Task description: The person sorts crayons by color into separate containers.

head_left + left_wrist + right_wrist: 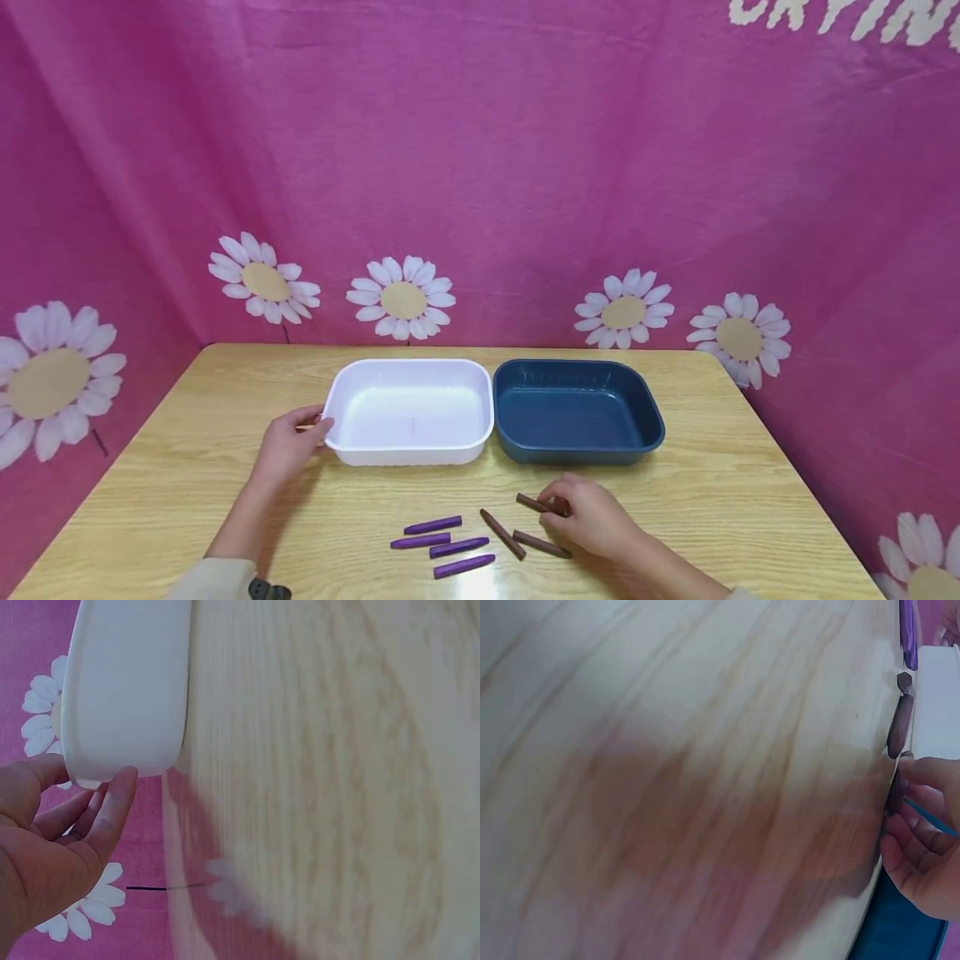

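My left hand (pixel 294 446) pinches the left rim of a white plastic tray (pixel 408 457), its thumb on top and its fingers against the outer wall in the left wrist view. In front of a dark blue tray (pixel 577 455), my right hand (pixel 596 515) holds a brown crayon (pixel 531 502) between thumb and fingers, low at the tabletop. Part of that crayon is hidden by the fingers. Two more brown crayons lie beside the hand, one slanted (pixel 502 534) and one nearer me (pixel 542 545). Left of them are several purple crayons (pixel 463 566), lying roughly parallel.
Both trays stand side by side, nearly touching, toward the back of the light wooden table (pixel 720 517). A pink cloth with daisies (pixel 480 167) hangs behind and along both sides of the table. A dark watch band (pixel 268 590) shows at my left wrist.
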Tool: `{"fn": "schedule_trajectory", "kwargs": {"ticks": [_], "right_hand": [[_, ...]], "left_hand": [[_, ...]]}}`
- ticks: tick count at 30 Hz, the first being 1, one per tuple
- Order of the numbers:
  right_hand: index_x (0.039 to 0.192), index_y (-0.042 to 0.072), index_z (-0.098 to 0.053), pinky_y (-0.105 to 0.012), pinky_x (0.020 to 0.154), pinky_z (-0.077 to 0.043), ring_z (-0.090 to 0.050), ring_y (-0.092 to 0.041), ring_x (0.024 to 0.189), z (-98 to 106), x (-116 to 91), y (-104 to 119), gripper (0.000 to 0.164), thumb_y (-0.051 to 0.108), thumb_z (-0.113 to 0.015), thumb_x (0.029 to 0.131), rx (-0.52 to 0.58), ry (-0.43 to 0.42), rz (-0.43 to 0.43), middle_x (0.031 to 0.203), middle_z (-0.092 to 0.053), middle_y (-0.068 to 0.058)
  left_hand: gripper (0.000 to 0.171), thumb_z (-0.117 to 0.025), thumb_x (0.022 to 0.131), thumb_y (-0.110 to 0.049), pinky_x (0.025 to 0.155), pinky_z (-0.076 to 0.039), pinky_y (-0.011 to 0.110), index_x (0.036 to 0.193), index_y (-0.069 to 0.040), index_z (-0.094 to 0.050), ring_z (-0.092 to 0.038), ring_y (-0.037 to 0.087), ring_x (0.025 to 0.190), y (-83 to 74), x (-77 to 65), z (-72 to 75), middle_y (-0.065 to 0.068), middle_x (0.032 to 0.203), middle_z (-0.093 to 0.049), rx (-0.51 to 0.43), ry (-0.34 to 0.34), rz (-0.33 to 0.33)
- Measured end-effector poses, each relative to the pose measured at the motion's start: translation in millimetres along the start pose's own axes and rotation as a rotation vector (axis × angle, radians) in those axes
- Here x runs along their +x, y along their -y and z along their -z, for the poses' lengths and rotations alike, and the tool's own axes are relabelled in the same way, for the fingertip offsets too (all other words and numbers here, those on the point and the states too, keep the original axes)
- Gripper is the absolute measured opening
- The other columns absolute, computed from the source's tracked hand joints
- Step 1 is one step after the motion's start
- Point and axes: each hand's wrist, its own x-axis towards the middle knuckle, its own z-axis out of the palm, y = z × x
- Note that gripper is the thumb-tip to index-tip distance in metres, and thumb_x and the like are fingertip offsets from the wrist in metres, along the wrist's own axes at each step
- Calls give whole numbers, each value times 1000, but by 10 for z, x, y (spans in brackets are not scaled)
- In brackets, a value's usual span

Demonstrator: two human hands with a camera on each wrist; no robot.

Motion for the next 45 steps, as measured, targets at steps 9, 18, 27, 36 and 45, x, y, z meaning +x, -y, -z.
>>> {"fn": "schedule_trajectory", "kwargs": {"ticks": [9, 18, 27, 36, 45], "right_hand": [[86, 13, -70, -18, 56, -37, -42, 1, 63, 1, 18, 36, 9, 15, -71, 78, -49, -22, 18, 72, -49, 11], [87, 17, -71, -17, 57, -39, -45, -1, 64, 153, 144, 208, 10, 13, -72, 78, -40, -70, 67, 70, -50, 11], [89, 20, -72, -16, 55, -36, -43, 0, 62, 248, 325, 361, 11, 17, -72, 78, -96, -97, 112, 71, -50, 12], [88, 19, -72, -16, 53, -33, -38, 0, 61, 263, 489, 511, 9, 17, -72, 80, -104, -75, 165, 69, -47, 9], [91, 20, -73, -16, 51, -30, -37, -2, 60, 251, 635, 610, 11, 18, -71, 81, -101, -60, 185, 68, -47, 9]], "left_hand": [[44, -52, 94, -12, 73, -56, 30, 129, 13, -45, -61, 11, 80, 15, 21, -44, 28, 115, -52, -35, -2, 18], [44, -54, 93, -12, 70, -56, 29, 128, 13, -47, -62, 11, 77, 21, 24, -52, 31, 114, -55, -8, -14, 12], [45, -54, 92, -13, 71, -56, 29, 128, 13, -46, -62, 11, 77, 27, 27, -55, 31, 115, -55, 3, -21, 15], [44, -55, 92, -14, 69, -56, 27, 127, 11, -48, -63, 19, 83, 23, 4, -63, 30, 112, -57, 68, -52, 4], [45, -54, 92, -18, 67, -51, 24, 128, 9, -49, -62, 32, 93, 29, -1, -73, 28, 112, -59, 157, -73, -10]]}}
